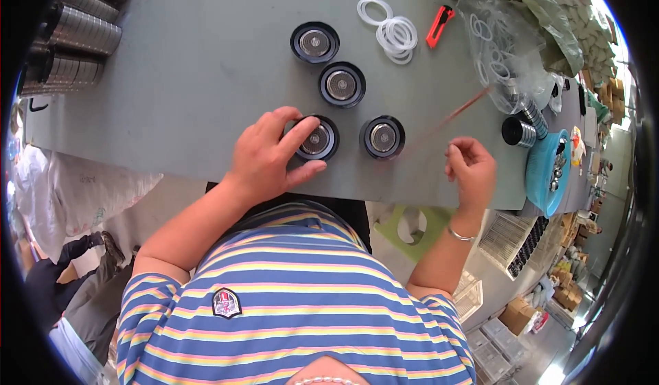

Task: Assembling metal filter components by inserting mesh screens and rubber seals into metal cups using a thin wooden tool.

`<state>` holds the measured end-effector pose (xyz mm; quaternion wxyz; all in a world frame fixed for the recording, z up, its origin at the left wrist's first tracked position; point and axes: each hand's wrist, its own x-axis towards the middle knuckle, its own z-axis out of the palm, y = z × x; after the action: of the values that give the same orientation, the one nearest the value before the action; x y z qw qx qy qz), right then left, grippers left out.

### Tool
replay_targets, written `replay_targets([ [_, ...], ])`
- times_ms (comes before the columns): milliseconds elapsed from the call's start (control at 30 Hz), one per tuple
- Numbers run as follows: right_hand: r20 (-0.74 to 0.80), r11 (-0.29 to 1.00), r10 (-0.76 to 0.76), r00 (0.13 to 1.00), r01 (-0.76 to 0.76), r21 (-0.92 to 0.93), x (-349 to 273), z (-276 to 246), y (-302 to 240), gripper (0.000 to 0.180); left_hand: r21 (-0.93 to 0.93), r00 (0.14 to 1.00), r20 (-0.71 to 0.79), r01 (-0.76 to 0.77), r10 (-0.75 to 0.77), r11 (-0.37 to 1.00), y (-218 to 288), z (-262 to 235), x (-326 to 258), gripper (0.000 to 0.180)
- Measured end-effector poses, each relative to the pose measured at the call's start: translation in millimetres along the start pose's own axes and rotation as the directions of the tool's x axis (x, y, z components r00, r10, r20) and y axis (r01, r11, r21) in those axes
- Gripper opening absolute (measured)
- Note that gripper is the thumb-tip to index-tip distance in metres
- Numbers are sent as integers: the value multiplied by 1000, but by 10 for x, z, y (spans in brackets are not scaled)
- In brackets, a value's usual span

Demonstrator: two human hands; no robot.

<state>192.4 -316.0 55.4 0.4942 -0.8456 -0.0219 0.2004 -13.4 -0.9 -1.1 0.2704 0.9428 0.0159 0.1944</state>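
Note:
My left hand point(269, 153) holds a round black lid point(318, 139) with a metal mesh centre; a finger lies over its top and the thumb is at its near side. To its right stands a like black lid point(383, 138), touched by neither hand. Two more, an upper black lid point(315, 42) and a middle black lid point(342, 84), sit farther back. My right hand point(472, 168) is raised near the table's front edge, its fingers pinched together; what they hold, if anything, cannot be made out. A thin, blurred reddish strip point(467, 105) slants beyond it, apart from the fingers.
Translucent white rings point(397, 36) lie at the back, beside a red box cutter point(440, 26). A clear plastic bag point(495, 55) holds more rings. At right stand a metal cylinder point(519, 131) and a blue basin point(542, 179). Stacked metal cylinders point(82, 29) line the far left.

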Motion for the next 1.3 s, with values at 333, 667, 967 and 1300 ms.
replay_targets([
  [333,-156,900,-423,893,394,-187,192,581,-37,15,-41,997,57,56,-53,998,9,-94,18,59],
  [667,431,310,-761,484,856,-413,1086,1293,-697,27,-40,996,71,61,-59,997,26,-98,69,58],
  [967,164,723,-630,759,496,480,267,882,-733,28,-127,998,30,56,-52,990,-39,-84,14,57],
  [1300,183,671,-738,650,676,305,-213,1144,-508,13,-140,998,32,56,-52,989,-53,-95,33,57],
])
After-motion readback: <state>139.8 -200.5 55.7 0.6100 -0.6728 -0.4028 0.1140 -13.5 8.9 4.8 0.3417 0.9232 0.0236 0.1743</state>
